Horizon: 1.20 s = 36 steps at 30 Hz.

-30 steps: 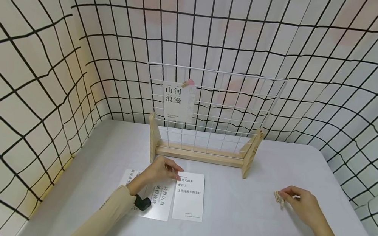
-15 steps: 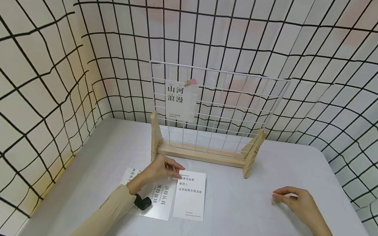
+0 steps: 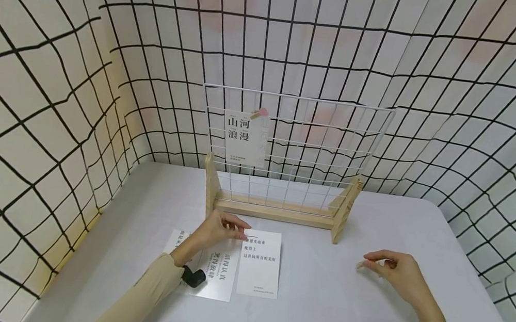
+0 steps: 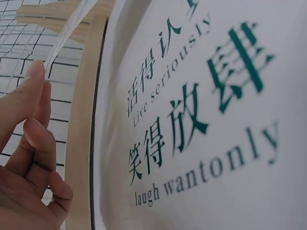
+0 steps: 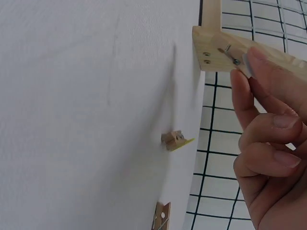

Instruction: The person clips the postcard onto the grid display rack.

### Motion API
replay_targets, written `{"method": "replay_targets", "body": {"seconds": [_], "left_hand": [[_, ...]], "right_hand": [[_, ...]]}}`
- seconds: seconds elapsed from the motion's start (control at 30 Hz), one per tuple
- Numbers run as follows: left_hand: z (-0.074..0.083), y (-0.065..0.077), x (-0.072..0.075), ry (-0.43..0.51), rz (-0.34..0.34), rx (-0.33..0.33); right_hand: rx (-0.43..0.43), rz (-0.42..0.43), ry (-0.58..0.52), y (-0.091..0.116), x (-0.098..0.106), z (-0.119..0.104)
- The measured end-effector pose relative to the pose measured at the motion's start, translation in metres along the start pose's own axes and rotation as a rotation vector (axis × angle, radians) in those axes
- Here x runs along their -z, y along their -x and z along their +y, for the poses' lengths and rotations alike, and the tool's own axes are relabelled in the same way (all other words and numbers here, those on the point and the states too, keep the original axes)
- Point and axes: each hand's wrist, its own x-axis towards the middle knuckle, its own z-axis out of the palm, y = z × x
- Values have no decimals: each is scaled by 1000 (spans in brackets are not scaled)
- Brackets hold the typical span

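Note:
My left hand (image 3: 220, 232) pinches a white printed card (image 3: 259, 270) by its upper left corner; in the left wrist view the card shows edge-on, lifted off the table. Under that hand lie other printed cards (image 3: 216, 276), one with large green lettering (image 4: 187, 110). At the right, my right hand (image 3: 398, 273) holds a small wooden clothespin (image 5: 231, 55) between thumb and index finger, its metal spring visible. Below it in the right wrist view, a clothespin (image 5: 172, 140) with a yellow edge and another clothespin (image 5: 161, 216) lie on the table.
A white wire grid (image 3: 315, 151) stands upright on a wooden base (image 3: 276, 213) at the back. Hanging on its left side is a card (image 3: 245, 144), clipped by a clothespin with a pink top (image 3: 260, 113). Black netting (image 3: 295, 61) encloses the white table (image 3: 309, 311).
My right hand has picked up a clothespin from the table's right side and moved left with it. The card in my left hand has risen slightly at its upper edge.

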Motion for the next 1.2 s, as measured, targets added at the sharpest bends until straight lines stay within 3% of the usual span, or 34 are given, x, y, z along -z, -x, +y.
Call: {"method": "replay_targets", "body": {"seconds": [0.6,0.83,1.2], "left_hand": [[15,0,5,7,51,-103],[30,-7,11,13,87,-205],[57,-23,18,82,83,-248]], "right_hand": [[210,38,-38,-9,-14,-25],[265,36,-66,-12,-14,-39],[318,87,-81,-22,-15,-57]]}}
